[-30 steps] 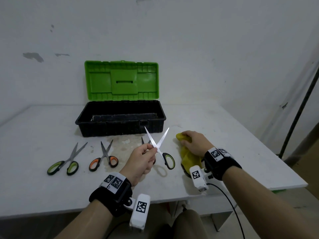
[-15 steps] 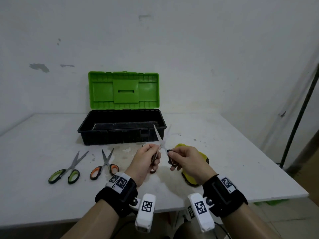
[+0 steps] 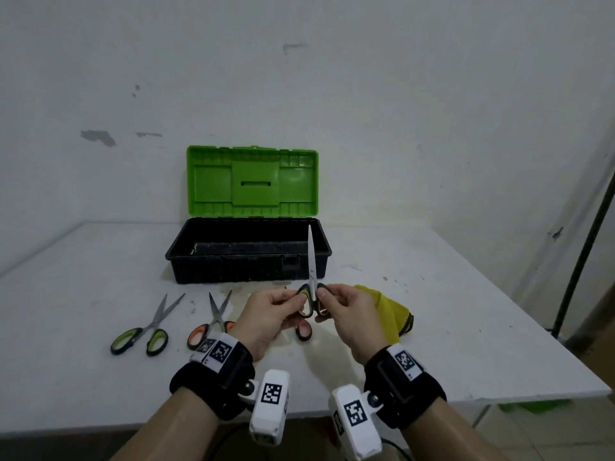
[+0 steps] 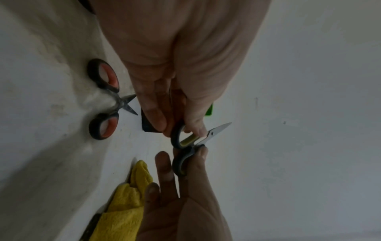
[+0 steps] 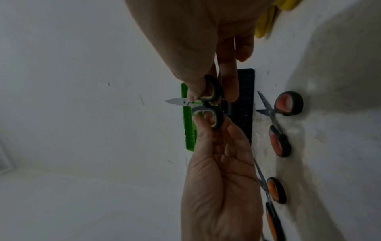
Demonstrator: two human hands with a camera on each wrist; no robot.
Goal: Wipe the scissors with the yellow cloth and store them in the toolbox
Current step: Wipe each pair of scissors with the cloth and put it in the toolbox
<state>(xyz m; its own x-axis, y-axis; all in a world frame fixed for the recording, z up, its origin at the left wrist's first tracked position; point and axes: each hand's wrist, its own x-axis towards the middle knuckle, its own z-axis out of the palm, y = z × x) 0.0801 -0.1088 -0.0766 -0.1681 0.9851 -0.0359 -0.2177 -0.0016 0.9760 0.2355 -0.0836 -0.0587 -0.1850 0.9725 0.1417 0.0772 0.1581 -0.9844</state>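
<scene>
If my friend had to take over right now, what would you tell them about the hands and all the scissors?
Left hand pinches one handle loop of the green-and-black-handled steel scissors; right hand pinches the other loop. Blades closed, pointing up, above the white table.
Yellow cloth lies crumpled on the table behind the right hand, held by neither hand.
Black toolbox with the open green lid stands behind; no scissors visible inside.
On the table: another green-handled pair, an orange-handled pair, and a red-handled pair partly hidden under the hands.
Left: wipe each pair, put all four in the toolbox.
</scene>
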